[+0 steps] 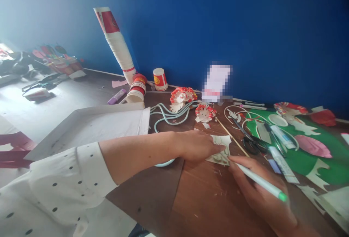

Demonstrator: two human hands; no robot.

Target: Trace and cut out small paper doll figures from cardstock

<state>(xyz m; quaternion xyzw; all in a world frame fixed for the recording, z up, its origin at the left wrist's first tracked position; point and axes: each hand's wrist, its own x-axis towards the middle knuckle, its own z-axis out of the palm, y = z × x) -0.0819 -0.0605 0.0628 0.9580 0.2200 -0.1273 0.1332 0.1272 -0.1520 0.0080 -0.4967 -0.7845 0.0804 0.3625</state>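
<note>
My left hand (195, 145) reaches across the table from the left and holds a small, irregularly cut piece of white paper (223, 141) against the wood, its fingers pressed on the paper's left side. In my right hand (255, 189) is a white marker pen (260, 180) with a green end, gripped between thumb and fingers. The pen's tip end points at the paper's right edge; my fingers hide whether it touches. Just beyond the paper lies a thin wooden stick (233, 137). Black-handled scissors (249, 143) rest to its right.
A leaning stack of paper cups (118, 49) and an upturned red cup (160, 79) stand by the blue wall. Cut cup flowers (205, 113) and a pale blue cable (166, 115) lie ahead. Glue sticks (283, 164) and paper scraps cover a green sheet (296, 168) at right.
</note>
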